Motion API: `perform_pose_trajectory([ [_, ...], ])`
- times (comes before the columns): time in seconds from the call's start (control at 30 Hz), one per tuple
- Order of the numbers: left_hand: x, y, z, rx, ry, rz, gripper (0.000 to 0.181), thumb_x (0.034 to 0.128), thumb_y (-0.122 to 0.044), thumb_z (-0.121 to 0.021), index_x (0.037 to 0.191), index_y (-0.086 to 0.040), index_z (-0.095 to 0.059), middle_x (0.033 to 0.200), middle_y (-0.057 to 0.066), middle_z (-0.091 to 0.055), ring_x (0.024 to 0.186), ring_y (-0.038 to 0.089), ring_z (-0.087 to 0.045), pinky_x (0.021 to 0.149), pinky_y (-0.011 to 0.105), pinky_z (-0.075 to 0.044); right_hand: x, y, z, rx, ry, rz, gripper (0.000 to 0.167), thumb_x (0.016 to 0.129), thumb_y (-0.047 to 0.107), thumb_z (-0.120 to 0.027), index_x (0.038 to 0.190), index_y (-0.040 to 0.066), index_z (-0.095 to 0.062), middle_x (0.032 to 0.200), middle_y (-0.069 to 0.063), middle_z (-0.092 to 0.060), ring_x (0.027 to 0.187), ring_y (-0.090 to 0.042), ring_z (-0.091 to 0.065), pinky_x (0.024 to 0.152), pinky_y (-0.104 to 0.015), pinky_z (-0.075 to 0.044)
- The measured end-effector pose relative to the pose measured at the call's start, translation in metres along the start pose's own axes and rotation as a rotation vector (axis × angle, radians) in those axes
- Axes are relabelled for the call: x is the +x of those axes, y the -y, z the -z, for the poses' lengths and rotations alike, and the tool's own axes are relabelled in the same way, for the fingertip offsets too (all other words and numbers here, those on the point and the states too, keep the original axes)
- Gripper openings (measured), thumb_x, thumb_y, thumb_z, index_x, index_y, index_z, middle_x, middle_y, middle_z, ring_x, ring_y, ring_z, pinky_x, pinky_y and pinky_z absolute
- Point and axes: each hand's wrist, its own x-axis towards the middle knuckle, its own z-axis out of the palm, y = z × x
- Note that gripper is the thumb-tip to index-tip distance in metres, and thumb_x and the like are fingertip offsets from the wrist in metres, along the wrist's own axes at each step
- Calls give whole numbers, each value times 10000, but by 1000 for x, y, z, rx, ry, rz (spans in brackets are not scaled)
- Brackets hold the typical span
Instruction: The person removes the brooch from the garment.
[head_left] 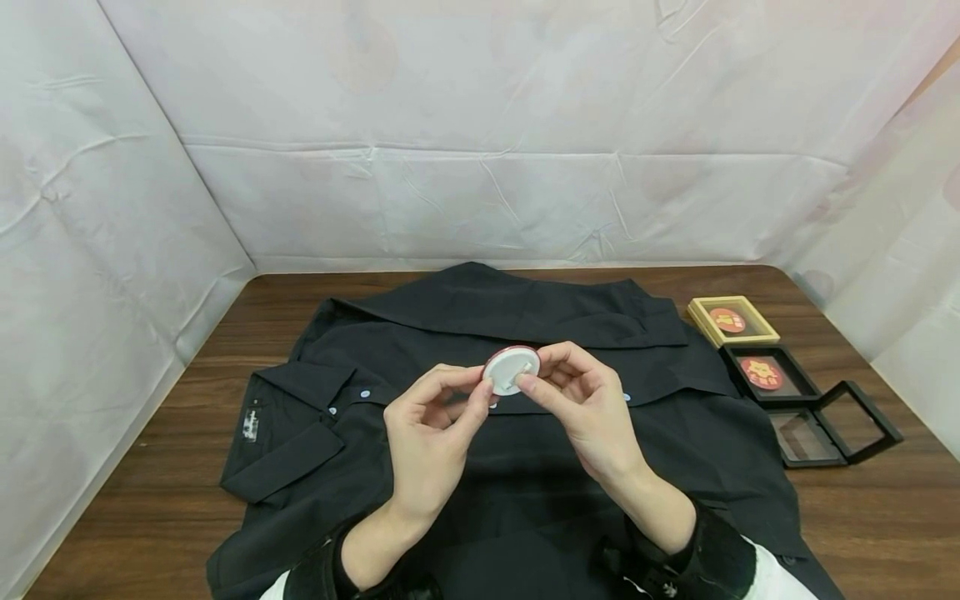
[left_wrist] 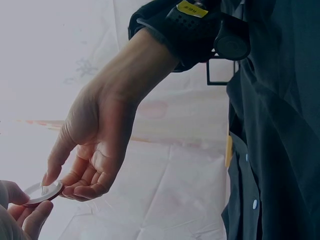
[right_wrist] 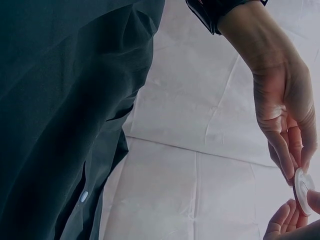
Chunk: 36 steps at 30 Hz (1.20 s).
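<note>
Held between both hands is a round pin badge, its white back facing me and a red edge showing along the top. My left hand pinches the badge's left rim between thumb and fingers. My right hand grips its right side, the thumb on the pin clasp at the back. In the left wrist view the badge is seen nearly edge-on; the right wrist view shows the badge tilted. Its front is hidden. Beneath the hands a black buttoned shirt lies spread out, collar at the left.
On the right side of the wooden table lie a gold-framed case with a red round badge inside and a black-framed case with another. Beside them an unfolded black case stands open. White sheeting hangs behind and at both sides.
</note>
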Motion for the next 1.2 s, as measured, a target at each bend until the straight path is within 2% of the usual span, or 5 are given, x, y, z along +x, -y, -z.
perform_pose_trajectory([
  [0.2, 2, 1, 2, -16, -5, 25, 120, 753, 146, -601, 871, 161, -587, 800, 196, -593, 700, 195, -627, 602, 343, -523, 0, -15, 9, -1, 26, 79, 213, 795, -55, -607, 1004, -58, -566, 917, -162, -585, 804, -215, -558, 707, -250, -481],
  [0.37, 4, 1, 4, -34, -10, 58, 119, 760, 143, -595, 876, 171, -580, 815, 190, -601, 720, 216, -625, 614, 362, -520, 0, -7, 6, -17, 26, 89, 198, 810, -49, -595, 1008, -47, -590, 939, -132, -602, 801, -217, -572, 730, -274, -488],
  [0.67, 7, 3, 6, -59, -19, 104, 139, 766, 144, -589, 898, 183, -571, 831, 144, -610, 747, 192, -625, 627, 326, -524, 0, 13, -1, -31, 9, -2, 221, 805, -94, -575, 965, 42, -645, 926, -68, -645, 777, -212, -609, 753, -323, -496],
  [0.83, 7, 3, 6, -43, -20, 135, 146, 768, 128, -598, 904, 178, -575, 835, 183, -607, 759, 191, -623, 635, 338, -523, 0, 15, 1, -41, 25, -23, 183, 797, -62, -604, 965, 0, -641, 923, -75, -650, 784, -230, -619, 747, -351, -497],
  [1.2, 5, 5, 13, 81, 64, 166, 151, 794, 91, -592, 943, 107, -609, 857, 213, -614, 737, 196, -630, 667, 328, -520, 0, 15, 11, -226, 65, -50, 164, 746, -41, -669, 909, -49, -658, 870, -74, -669, 752, -188, -625, 672, -294, -515],
])
